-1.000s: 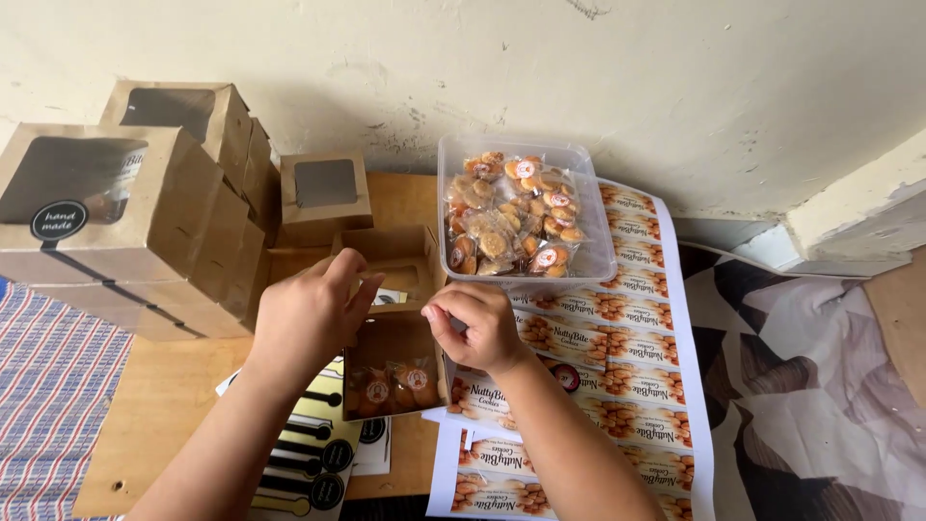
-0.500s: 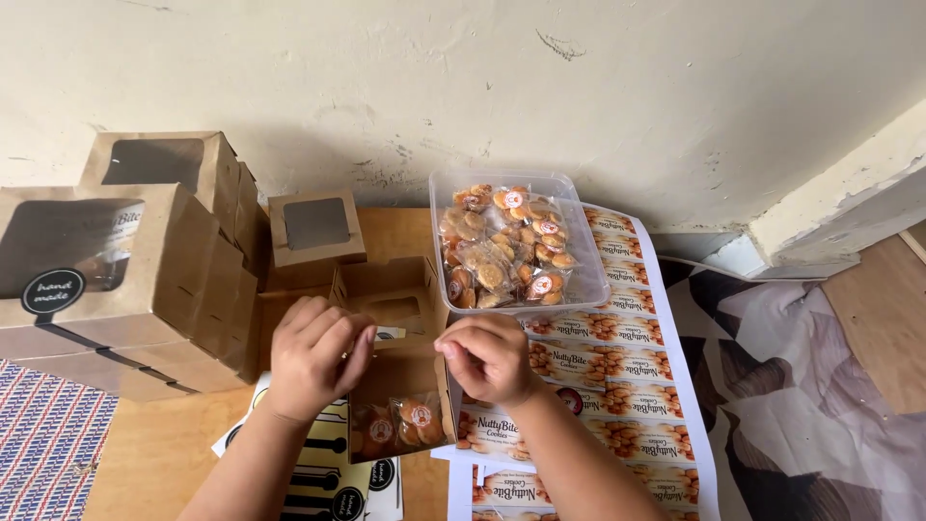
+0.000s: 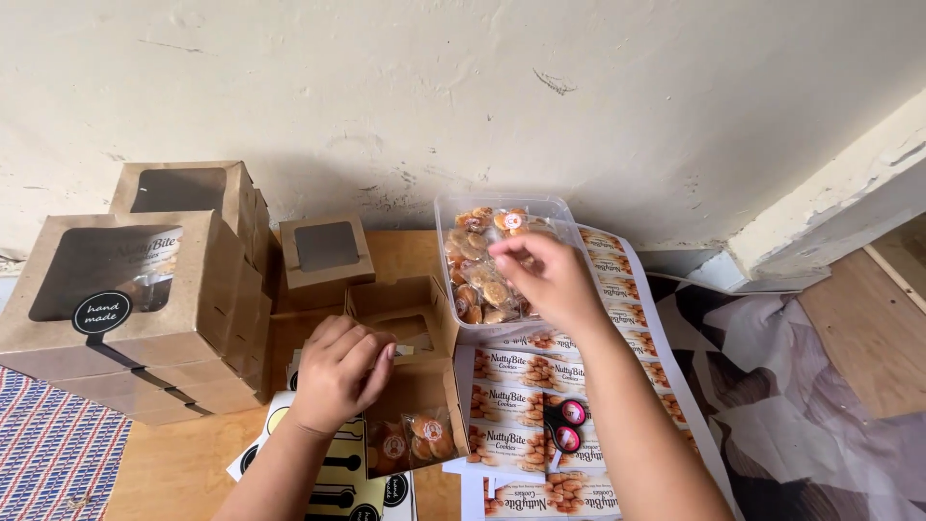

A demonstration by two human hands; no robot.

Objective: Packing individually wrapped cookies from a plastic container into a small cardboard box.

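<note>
Your right hand (image 3: 550, 275) reaches into the clear plastic tub (image 3: 502, 260) of wrapped cookies at the back edge of the tabletop (image 3: 174, 463), fingers curled down among them; whether they pinch one, you cannot tell. Your left hand (image 3: 338, 371) rests, loosely closed, on the rim of the open brown box (image 3: 410, 386), which sits mid-table holding wrapped cookies (image 3: 415, 442).

Two hands in view. One clear plastic tub (image 3: 453, 222) of wrapped cookies under the right fingers. One open kraft box (image 3: 424, 405) beneath the left fingers, two wrapped cookies (image 3: 415, 442) visible inside. Closed windowed boxes (image 3: 323, 253) beyond: at least three.
</note>
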